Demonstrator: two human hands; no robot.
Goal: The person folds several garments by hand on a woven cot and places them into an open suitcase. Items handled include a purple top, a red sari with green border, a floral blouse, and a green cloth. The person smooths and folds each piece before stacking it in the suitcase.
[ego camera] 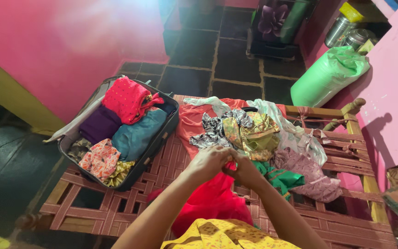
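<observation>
Both hands are pinched shut on the same bright red cloth garment (210, 200): the left hand (209, 161) and the right hand (244, 169) meet knuckle to knuckle at its top edge, fingers curled in, so which fingertips carry the fabric cannot be told. From that pinch the garment hangs down toward the person's yellow patterned clothing (226, 235), and its lower folds lie on the woven-strap cot with a wooden frame (116, 205).

Handling it well, I judge, means keeping the two grips on one edge and drawing them apart evenly, so the cloth opens flat instead of twisting; thin fabric like this slips and bunches, so a firm pinch near the seam would serve better than a loose handful.

Just beyond the garment on the cot is a loose heap of unfolded clothes (254, 133), with gold, grey, green and mauve pieces tangled together; the red cloth should be kept clear of it, since a trailing corner could snag there. Left of the garment, on the cot's edge, an open dark suitcase (160, 147) holds folded pieces in red, purple, teal and floral print. Far beyond, a pale green stuffed sack (328, 76) leans against the pink wall.
</observation>
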